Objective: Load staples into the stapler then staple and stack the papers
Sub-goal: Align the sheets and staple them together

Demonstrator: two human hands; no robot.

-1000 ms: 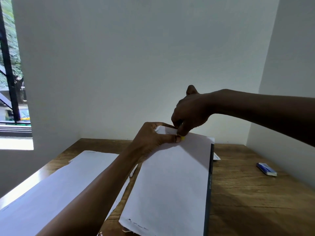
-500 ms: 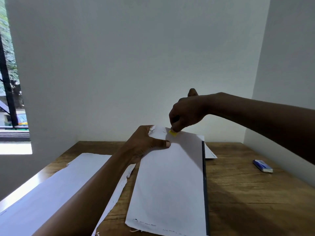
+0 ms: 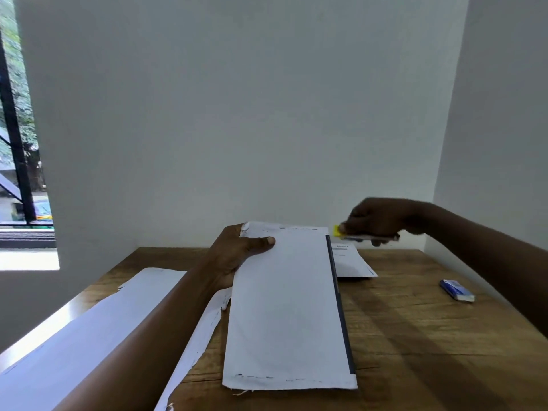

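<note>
Gripping the far left corner of a white paper bundle (image 3: 289,307), the left hand (image 3: 237,253) is pinching it with the thumb lying across the top sheet and the fingers tucked underneath. That bundle is lying lengthwise on the wooden table (image 3: 430,336), a dark strip running along its right edge. The right hand (image 3: 376,218) is hovering just past the bundle's far right corner, closed around a small stapler (image 3: 360,236) whose yellow tip is poking out toward the paper without touching it. Under the stapler a smaller printed sheet (image 3: 351,264) is lying flat on the table. More white sheets (image 3: 89,330) are spreading across the left side of the table, partly hidden by the left forearm. A blue and white staple box (image 3: 456,290) is sitting well apart near the right wall.
</note>
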